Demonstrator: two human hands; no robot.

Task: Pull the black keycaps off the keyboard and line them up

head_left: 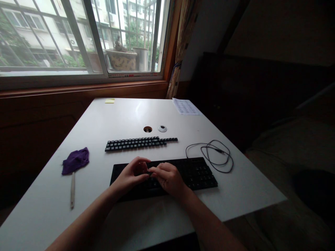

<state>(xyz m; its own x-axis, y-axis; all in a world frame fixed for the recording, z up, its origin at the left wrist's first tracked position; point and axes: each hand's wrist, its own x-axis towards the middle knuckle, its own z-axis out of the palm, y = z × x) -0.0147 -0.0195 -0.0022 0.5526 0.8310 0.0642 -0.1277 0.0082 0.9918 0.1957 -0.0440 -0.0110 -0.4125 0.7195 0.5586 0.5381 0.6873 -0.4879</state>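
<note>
A black keyboard (195, 176) lies across the near part of the white table, partly hidden under my hands. Over its left half, my left hand (134, 172) curls with thumb and fingers pinched together. Touching those fingertips is my right hand (169, 177), also closed in a pinch. Whatever lies between the fingertips is too small and covered to name. Behind the keyboard, several rows of loose black keycaps (136, 143) are laid out side by side. The keyboard's black cable (231, 167) lies in loops at the right.
At the left lies a purple cloth (75, 161) over the end of a pale handle (72, 191). A round hole (148, 129) and a ring-shaped cover (162, 129) sit mid-table (123, 120). Yellow sticky notes (109, 100) and a printed sheet (186, 107) lie at the far edge.
</note>
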